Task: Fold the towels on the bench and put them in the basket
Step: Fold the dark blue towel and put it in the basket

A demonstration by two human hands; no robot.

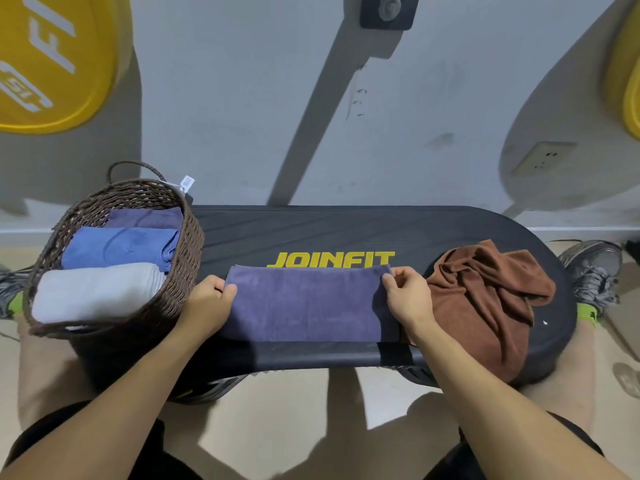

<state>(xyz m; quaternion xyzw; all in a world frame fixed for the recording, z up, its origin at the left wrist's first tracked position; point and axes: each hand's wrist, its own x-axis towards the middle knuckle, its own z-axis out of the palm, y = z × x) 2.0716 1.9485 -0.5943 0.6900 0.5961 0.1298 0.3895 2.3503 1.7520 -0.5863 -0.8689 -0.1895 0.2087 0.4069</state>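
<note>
1. Nearest, the person's two forearms reach in over the near edge of the black JOINFIT bench (346, 230), which has a bare strip of top between that edge and the work.
2. Both hands are on the purple towel (304, 303), which lies flat at the bench's middle, already folded into a long band. The left hand (207, 303) pinches its left end, thumb on top; the right hand (407, 297) pinches the right end near the far corner.
3. Judging by this, the towel is partway through folding: a further fold, end to end, looks due before it goes in the basket.
4. Just right of it, touching or nearly so, the brown towel (485, 299) sits crumpled and unfolded, spilling over the bench's near right edge. That one is left to do.
5. To the left, the woven basket (187, 258) stands at the bench's left end, its rim just beside the left hand. It holds three folded towels: a grey one (97, 292) nearest, a blue one (121, 245), and a purple one (149, 218) farthest.
6. Room in the basket looks tight; the short path leftward is open.
7. Beyond, the far half of the bench top lies bare up to the wall (242, 98).
</note>
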